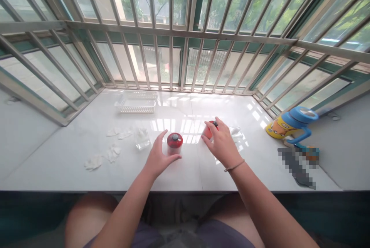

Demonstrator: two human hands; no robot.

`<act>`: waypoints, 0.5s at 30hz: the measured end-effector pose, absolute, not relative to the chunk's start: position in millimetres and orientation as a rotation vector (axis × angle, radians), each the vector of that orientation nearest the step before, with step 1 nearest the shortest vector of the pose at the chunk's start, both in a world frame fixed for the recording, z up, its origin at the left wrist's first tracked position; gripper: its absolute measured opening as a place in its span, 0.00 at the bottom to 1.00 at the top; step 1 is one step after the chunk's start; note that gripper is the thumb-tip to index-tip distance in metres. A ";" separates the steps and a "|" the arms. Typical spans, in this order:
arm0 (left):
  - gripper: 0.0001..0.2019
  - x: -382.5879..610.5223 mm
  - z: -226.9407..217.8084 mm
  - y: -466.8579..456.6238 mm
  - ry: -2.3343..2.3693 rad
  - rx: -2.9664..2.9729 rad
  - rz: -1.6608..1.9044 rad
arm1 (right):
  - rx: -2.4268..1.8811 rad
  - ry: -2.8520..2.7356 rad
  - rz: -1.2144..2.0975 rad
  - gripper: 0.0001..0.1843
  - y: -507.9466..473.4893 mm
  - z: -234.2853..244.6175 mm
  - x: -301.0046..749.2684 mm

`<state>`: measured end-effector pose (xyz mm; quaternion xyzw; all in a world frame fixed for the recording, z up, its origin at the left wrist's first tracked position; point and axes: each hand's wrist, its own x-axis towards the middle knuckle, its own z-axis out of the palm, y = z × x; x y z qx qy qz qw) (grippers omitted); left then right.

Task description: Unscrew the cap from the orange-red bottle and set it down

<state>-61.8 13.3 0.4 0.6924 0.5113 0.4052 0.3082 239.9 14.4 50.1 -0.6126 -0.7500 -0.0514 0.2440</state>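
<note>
A small jar [174, 145] with a shiny red top, black knob and paler lower body stands upright on the white tabletop. My left hand [157, 157] is beside it on the left, fingers and thumb spread in a wide curve and not closed on it. Farther right, a second red jar [207, 132] with a black knob is partly hidden by my right hand [222, 140], whose thumb and fingers are bent around it. Behind that hand lies something clear and crumpled, like plastic [236, 133].
Left of the jars are a clear square container [142, 139] and several white crumpled pieces [113, 152]. A white perforated basket [137, 103] sits at the back. On the right are a blue-and-yellow bottle [291, 122] and a pixelated dark object [297, 167]. Metal bars [173, 34] line the windows.
</note>
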 end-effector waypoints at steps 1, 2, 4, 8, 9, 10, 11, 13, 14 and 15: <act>0.52 -54.7 -2.9 16.4 1.349 1.745 1.055 | -1.748 -2.011 -0.138 0.33 15.0 39.3 243.8; 0.49 -48.0 -5.1 19.2 1.344 1.669 1.042 | -1.812 -1.980 -0.113 0.35 16.8 29.1 246.3; 0.43 -36.6 -7.1 22.2 1.329 1.569 1.011 | -1.890 -1.910 -0.021 0.40 23.0 11.7 248.0; 0.35 -21.6 -7.5 10.4 1.235 1.597 0.967 | -1.853 -1.805 0.051 0.40 44.9 -7.0 241.1; 0.35 -19.2 -8.1 4.6 1.208 1.611 0.968 | -1.831 -1.804 0.045 0.41 52.1 -9.2 237.0; 0.35 -17.1 -8.9 -1.5 1.187 1.617 0.967 | -1.811 -1.810 0.042 0.41 59.9 -10.9 231.7; 0.36 -15.3 -9.9 -7.5 1.173 1.617 0.962 | -1.792 -1.821 0.042 0.42 68.2 -12.4 225.3; 0.36 -12.5 -11.9 -17.5 1.160 1.604 0.951 | -1.742 -1.861 0.050 0.42 85.1 -14.5 210.1; 0.36 -11.5 -12.8 -21.1 1.158 1.595 0.946 | -1.712 -1.893 0.057 0.42 93.0 -15.1 202.1; 0.36 -10.7 -13.7 -23.5 1.157 1.588 0.942 | -1.677 -1.935 0.068 0.43 100.0 -15.4 194.5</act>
